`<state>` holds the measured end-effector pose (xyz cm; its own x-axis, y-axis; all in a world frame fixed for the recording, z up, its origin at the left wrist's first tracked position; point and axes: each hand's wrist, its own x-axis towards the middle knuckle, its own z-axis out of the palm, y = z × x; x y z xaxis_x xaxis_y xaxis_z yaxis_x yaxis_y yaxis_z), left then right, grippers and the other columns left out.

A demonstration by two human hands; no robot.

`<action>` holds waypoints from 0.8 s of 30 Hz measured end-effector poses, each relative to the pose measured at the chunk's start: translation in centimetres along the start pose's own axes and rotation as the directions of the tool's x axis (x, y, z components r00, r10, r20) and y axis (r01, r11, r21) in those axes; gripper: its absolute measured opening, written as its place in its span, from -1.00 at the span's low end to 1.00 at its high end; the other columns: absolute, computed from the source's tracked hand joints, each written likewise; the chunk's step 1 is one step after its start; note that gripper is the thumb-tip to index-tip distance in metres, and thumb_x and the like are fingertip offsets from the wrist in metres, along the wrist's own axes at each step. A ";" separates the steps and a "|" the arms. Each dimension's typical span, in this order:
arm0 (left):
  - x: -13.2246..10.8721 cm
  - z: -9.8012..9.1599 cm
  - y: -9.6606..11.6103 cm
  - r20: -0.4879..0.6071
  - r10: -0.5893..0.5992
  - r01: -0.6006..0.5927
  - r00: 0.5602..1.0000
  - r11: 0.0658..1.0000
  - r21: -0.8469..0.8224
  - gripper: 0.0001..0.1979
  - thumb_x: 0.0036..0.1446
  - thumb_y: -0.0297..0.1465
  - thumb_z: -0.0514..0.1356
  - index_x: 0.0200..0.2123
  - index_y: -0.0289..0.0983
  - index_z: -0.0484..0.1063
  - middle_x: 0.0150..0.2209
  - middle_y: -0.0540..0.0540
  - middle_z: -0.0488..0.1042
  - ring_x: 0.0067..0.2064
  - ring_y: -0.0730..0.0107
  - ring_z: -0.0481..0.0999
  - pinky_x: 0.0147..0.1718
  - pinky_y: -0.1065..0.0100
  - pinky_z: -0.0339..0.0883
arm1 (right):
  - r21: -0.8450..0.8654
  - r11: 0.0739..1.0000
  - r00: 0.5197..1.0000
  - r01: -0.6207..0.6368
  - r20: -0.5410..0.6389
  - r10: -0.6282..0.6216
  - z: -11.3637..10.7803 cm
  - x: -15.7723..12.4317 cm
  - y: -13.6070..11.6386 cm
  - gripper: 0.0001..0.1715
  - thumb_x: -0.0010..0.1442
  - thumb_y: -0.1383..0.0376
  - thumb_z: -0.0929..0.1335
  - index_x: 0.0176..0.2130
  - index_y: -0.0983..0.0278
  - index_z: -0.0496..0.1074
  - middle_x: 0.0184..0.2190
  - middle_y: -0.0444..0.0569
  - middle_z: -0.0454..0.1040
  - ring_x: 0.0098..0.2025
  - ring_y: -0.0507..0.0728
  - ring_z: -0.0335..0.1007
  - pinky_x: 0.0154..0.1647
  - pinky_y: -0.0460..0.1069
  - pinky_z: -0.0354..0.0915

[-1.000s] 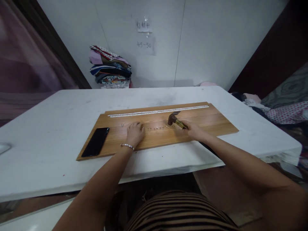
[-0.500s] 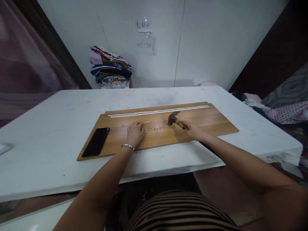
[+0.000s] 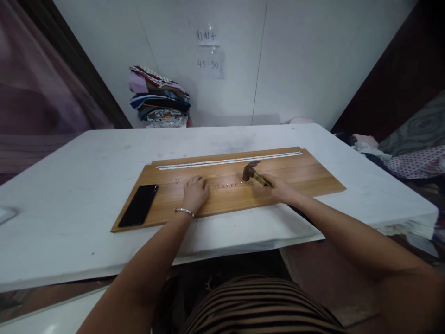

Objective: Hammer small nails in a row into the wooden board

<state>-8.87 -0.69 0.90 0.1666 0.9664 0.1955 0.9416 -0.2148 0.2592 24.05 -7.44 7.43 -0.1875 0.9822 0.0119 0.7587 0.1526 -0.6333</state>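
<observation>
My right hand (image 3: 278, 189) is wrapped round the handle of a claw hammer (image 3: 249, 171), whose dark head is over the board just right of centre. Under it lies a wood-grain board (image 3: 295, 170) on the table. A row of several small nails (image 3: 227, 185) runs along the board between my hands, some of them standing up. Left of that row, my left hand (image 3: 195, 191) rests palm down on the board, fingers laid out and holding nothing visible. A few loose nails (image 3: 177, 181) lie beyond its left side.
A black phone (image 3: 138, 205) lies on the board's left end. White strips (image 3: 229, 161) run along its far edge. The white table (image 3: 69, 195) extends all round. Folded clothes (image 3: 160, 99) are stacked at the back by the wall, and more cloth (image 3: 413, 162) lies to the right.
</observation>
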 end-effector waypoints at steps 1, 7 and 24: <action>0.0 0.0 0.0 0.000 0.000 0.000 1.000 1.000 0.000 -0.68 0.32 -0.33 0.02 -0.10 -0.24 0.56 0.07 -0.27 0.55 0.18 0.06 0.45 0.22 0.06 0.24 | -0.004 1.000 1.000 -0.003 -0.005 0.002 0.0 0.0 0.0 -0.48 0.11 0.40 0.31 0.05 0.17 0.53 -0.15 -0.04 0.64 -0.08 0.27 0.52 -0.01 0.11 0.38; 0.0 0.2 -0.2 -0.008 0.001 -0.001 1.000 1.000 -0.007 -0.69 0.31 -0.33 0.03 -0.10 -0.22 0.56 0.08 -0.24 0.55 0.18 0.08 0.45 0.21 0.07 0.24 | -0.035 0.999 1.000 -0.001 -0.009 0.000 -0.2 -0.1 -0.2 -0.48 0.09 0.42 0.31 0.03 0.18 0.54 -0.11 -0.03 0.64 -0.06 0.27 0.52 -0.03 0.07 0.37; 0.1 0.3 -0.3 -0.016 0.004 -0.004 1.000 1.000 0.018 -0.68 0.31 -0.34 0.04 -0.08 -0.25 0.57 0.09 -0.24 0.56 0.17 0.06 0.46 0.21 0.05 0.27 | 0.013 1.000 1.000 0.020 0.002 -0.020 0.3 0.1 -0.1 -0.56 0.18 0.32 0.33 0.04 0.16 0.56 -0.15 0.00 0.65 -0.07 0.29 0.53 0.00 0.13 0.39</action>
<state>-9.02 -0.49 0.55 0.1659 0.9633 0.2112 0.9460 -0.2159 0.2416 23.82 -7.35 7.25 -0.2034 0.9788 0.0230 0.7466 0.1703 -0.6431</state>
